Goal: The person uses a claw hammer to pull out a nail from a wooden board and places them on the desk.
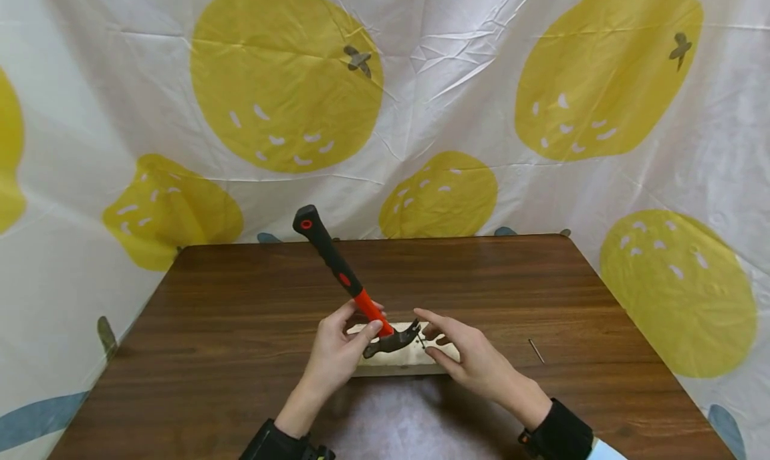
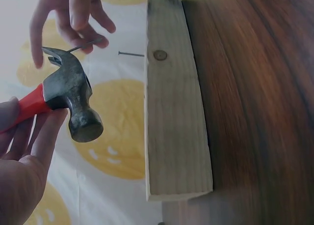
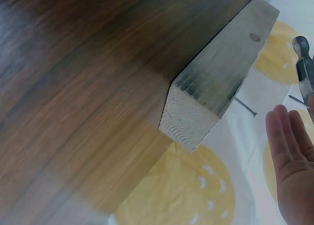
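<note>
My left hand (image 1: 339, 343) holds a claw hammer (image 1: 392, 340) low on its red-and-black handle, close to the head. The handle slants up and away. A loose nail (image 2: 84, 45) sits at the hammer's claw, its other end by the fingers of my right hand (image 1: 478, 356). Those fingers are spread and fairly straight; whether one touches the nail is hard to tell. Below lies a pale wooden block (image 2: 171, 117) with a dark knot in its side. Another nail (image 2: 131, 54) stands upright in the block's top face.
On the brown wooden table (image 1: 240, 326), a separate nail (image 1: 537, 351) lies to the right of the block. A white cloth (image 1: 445, 59) with yellow fruit prints hangs behind the table and at its sides.
</note>
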Demonstrator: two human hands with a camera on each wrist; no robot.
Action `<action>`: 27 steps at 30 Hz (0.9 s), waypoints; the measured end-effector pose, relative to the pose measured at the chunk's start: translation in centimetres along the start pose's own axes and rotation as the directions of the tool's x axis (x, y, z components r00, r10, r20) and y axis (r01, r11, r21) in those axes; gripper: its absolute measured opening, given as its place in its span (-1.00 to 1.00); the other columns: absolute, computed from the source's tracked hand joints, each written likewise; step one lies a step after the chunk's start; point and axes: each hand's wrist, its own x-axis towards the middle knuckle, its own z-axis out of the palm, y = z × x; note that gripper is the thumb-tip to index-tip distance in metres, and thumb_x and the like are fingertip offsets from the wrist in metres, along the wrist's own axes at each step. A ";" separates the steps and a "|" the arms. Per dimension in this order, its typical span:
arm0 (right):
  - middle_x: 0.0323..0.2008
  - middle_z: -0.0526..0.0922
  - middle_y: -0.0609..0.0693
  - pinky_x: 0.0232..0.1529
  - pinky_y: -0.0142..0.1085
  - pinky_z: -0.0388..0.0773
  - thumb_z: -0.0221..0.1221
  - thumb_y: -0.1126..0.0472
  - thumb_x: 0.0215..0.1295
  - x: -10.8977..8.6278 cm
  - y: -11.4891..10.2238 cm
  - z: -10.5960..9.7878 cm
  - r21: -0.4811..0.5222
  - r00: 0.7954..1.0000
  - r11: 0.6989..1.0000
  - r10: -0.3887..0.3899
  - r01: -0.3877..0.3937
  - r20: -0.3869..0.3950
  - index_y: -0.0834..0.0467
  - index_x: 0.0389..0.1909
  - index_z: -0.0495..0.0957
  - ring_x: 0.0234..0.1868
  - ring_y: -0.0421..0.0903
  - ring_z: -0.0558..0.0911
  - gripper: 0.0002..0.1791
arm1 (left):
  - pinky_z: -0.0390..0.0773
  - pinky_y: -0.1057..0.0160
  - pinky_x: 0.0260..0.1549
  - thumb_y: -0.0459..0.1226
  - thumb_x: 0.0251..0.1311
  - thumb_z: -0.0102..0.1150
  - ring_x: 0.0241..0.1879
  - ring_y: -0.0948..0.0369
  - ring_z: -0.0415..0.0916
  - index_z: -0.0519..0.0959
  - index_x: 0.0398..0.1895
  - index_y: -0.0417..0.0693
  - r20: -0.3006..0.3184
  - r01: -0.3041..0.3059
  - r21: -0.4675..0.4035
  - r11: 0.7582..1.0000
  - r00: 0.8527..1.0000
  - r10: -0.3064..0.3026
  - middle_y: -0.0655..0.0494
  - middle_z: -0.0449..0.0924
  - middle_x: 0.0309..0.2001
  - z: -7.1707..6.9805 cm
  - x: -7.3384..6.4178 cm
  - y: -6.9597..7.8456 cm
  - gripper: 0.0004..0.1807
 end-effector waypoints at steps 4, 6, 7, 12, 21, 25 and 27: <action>0.03 0.67 0.13 -0.13 -0.20 0.71 0.34 0.59 0.17 0.2 -0.1 0.2 -0.002 0.998 0.998 -0.064 0.064 -0.015 0.34 0.34 0.43 -0.12 -0.02 0.73 -0.33 | 0.72 0.14 -0.17 -0.46 0.32 0.29 -0.07 0.01 0.68 0.63 0.01 -0.25 0.024 0.007 0.000 1.000 1.000 -0.007 -0.13 0.70 -0.11 0.5 -0.1 0.3 -0.78; 0.05 0.67 0.12 -0.15 -0.23 0.71 0.34 0.60 0.16 0.2 -0.1 0.2 -0.009 0.997 0.998 -0.068 0.068 -0.022 0.34 0.30 0.46 -0.12 -0.05 0.72 -0.36 | 0.71 0.14 -0.15 -0.46 0.32 0.29 -0.07 0.00 0.67 0.63 0.01 -0.25 0.033 0.008 -0.001 1.000 0.999 -0.008 -0.13 0.69 -0.10 0.7 -0.2 0.4 -0.78; 0.04 0.67 0.09 -0.14 -0.23 0.71 0.35 0.58 0.16 0.1 -0.1 0.2 -0.021 0.998 0.998 -0.066 0.065 -0.024 0.33 0.28 0.48 -0.12 -0.07 0.72 -0.38 | 0.71 0.14 -0.13 -0.46 0.32 0.29 -0.06 -0.01 0.67 0.62 0.02 -0.26 0.039 0.008 -0.003 1.000 0.999 -0.008 -0.14 0.69 -0.10 0.7 -0.2 0.4 -0.77; 0.02 0.70 0.05 0.00 -0.32 0.64 0.39 0.50 0.18 -0.1 -0.1 0.0 -0.078 0.999 0.996 -0.037 0.036 -0.014 0.26 0.19 0.57 -0.01 -0.10 0.70 -0.47 | 0.71 0.13 -0.13 -0.44 0.33 0.29 -0.06 -0.03 0.67 0.63 0.02 -0.22 0.062 0.030 -0.010 0.999 0.998 -0.030 -0.13 0.68 -0.09 1.2 -0.1 0.5 -0.77; -0.08 0.72 -0.02 -0.10 -0.34 0.65 0.41 0.58 0.08 -0.2 0.1 0.1 -0.108 0.996 0.992 -0.066 0.059 -0.060 0.21 0.05 0.61 -0.12 -0.13 0.72 -0.51 | 0.71 0.14 -0.15 -0.44 0.34 0.28 -0.09 0.00 0.68 0.63 0.01 -0.25 0.081 -0.020 -0.008 1.000 0.996 0.020 -0.12 0.69 -0.11 1.6 0.2 0.4 -0.79; -0.06 0.73 0.00 -0.17 -0.29 0.67 0.40 0.54 0.12 -0.3 0.1 0.0 -0.112 0.996 0.992 -0.059 0.052 -0.062 0.22 0.09 0.61 -0.12 -0.14 0.71 -0.51 | 0.72 0.13 -0.16 -0.43 0.33 0.29 -0.09 -0.02 0.67 0.64 0.01 -0.25 0.083 -0.026 0.002 1.000 0.996 0.025 -0.11 0.70 -0.11 1.6 0.3 0.5 -0.78; -0.06 0.73 -0.02 -0.23 -0.29 0.66 0.39 0.52 0.15 -0.2 0.0 -0.2 -0.112 0.997 0.993 -0.050 0.042 -0.061 0.20 0.11 0.62 -0.14 -0.17 0.69 -0.52 | 0.71 0.13 -0.16 -0.44 0.32 0.29 -0.08 -0.03 0.67 0.64 0.01 -0.25 0.084 -0.026 0.002 1.000 0.996 0.025 -0.11 0.70 -0.11 1.7 0.4 0.6 -0.78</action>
